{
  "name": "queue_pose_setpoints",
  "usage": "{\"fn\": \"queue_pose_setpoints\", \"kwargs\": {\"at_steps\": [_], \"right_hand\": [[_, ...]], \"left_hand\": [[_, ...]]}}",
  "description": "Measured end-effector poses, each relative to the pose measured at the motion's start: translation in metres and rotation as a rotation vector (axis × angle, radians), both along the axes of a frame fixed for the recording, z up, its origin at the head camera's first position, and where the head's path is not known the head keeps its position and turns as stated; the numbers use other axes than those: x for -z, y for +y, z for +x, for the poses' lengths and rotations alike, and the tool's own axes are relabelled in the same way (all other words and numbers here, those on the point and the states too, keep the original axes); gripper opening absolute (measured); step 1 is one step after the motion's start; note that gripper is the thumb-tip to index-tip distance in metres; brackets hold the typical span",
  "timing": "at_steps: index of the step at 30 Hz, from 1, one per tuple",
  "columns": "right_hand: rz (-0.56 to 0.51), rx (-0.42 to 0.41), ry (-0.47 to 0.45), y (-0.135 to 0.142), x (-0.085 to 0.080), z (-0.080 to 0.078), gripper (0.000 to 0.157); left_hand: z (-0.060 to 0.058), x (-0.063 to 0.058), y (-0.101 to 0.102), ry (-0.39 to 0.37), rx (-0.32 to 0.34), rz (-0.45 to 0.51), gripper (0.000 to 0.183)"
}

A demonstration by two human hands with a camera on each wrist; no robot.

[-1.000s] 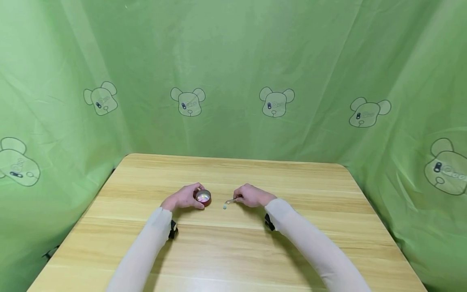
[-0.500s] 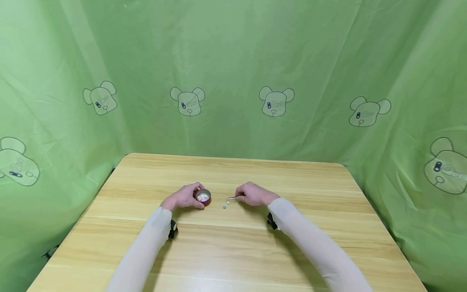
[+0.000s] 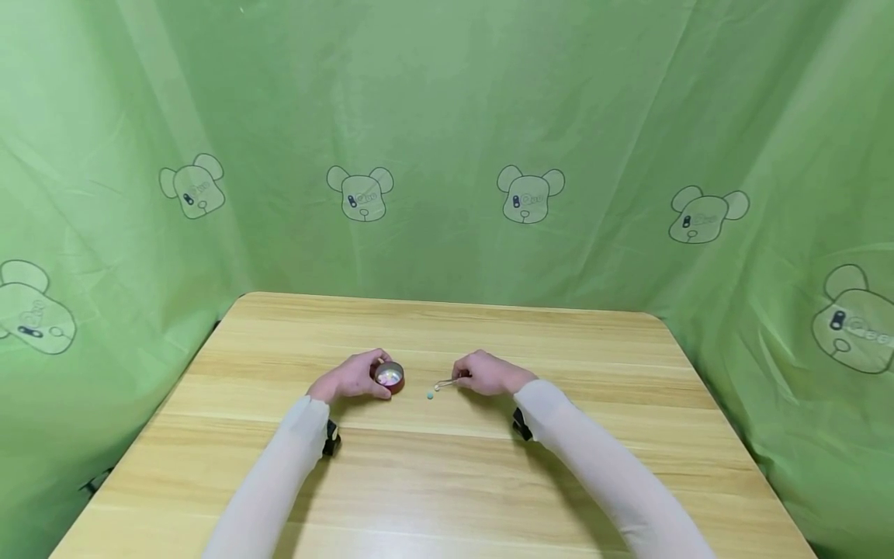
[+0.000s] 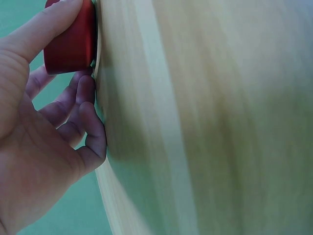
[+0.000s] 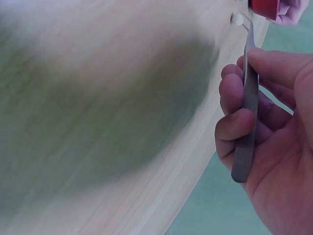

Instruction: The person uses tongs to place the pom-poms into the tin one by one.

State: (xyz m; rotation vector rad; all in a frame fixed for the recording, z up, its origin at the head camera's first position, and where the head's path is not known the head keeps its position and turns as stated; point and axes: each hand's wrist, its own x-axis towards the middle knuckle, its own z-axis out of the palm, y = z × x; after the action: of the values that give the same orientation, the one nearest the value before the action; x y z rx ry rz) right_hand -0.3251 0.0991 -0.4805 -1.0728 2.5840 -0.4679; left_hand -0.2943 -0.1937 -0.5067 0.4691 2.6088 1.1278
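My left hand (image 3: 352, 378) grips a small red round tin (image 4: 71, 44) on the table, thumb on the near side and fingers behind. Pale, multicoloured bits lie inside the open tin. Bent-tip metal tweezers (image 5: 249, 107) are pinched in my right hand (image 3: 485, 373), pointing left toward the tin. Their tips are right at a small white bead (image 5: 236, 19) on the tabletop. A teal bead (image 3: 429, 396) lies just left of the white one and a little nearer to me. In the right wrist view, part of the tin shows beyond the tweezers.
The light wood table (image 3: 447, 481) has rounded far corners. Green curtains (image 3: 447, 256) with bear-head outlines hang behind it and along both sides. Dark straps with small devices (image 3: 331, 440) sit at both wrists.
My right hand and the tweezers have shifted slightly to the right, and the tips now angle down at the white bead. The left hand, tin and teal bead stay in place.
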Motion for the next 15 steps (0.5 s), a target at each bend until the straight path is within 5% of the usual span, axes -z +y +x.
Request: {"fn": "queue_pose_setpoints", "kwargs": {"at_steps": [15], "right_hand": [[0.009,-0.021,0.015,0.0044,0.0000,0.0009,0.008]], "left_hand": [[0.0013,-0.0005,0.0006,0.028,0.015,-0.012,0.052]]}}
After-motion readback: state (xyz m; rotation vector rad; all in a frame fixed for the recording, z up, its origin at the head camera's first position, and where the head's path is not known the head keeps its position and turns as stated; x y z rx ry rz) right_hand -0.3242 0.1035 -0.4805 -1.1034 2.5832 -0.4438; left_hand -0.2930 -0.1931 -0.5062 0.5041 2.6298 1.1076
